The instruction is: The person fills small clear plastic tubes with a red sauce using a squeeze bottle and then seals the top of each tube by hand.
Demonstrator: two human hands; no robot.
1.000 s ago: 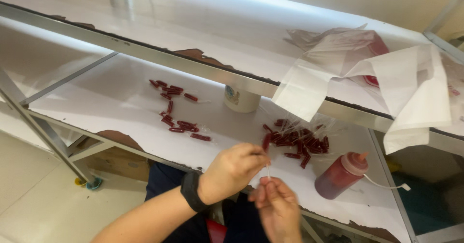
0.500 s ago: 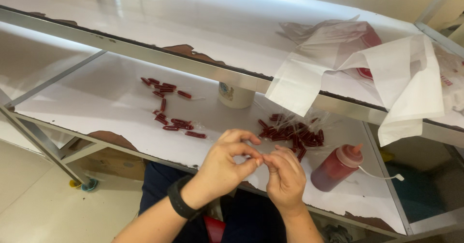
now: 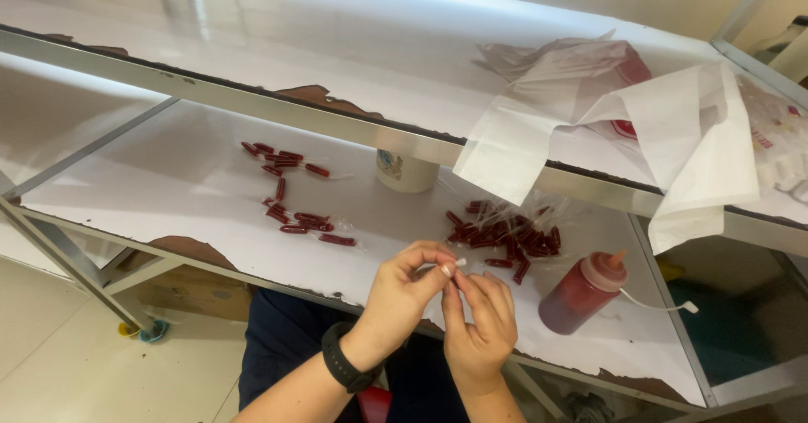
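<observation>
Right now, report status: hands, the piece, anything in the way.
Left hand and right hand pinching one small clear tube together. Red tube pile beyond, squeeze bottle to its right. Nothing between the hands and the pile.

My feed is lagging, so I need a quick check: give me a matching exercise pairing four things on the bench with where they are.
1 squeeze bottle
2 white cup
3 white bags
4 small clear piece

a draped over the upper shelf edge
b pinched between both hands' fingertips
c under the shelf rail, centre
d right of the red pile

Pairs: 1-d, 2-c, 3-a, 4-b
</observation>
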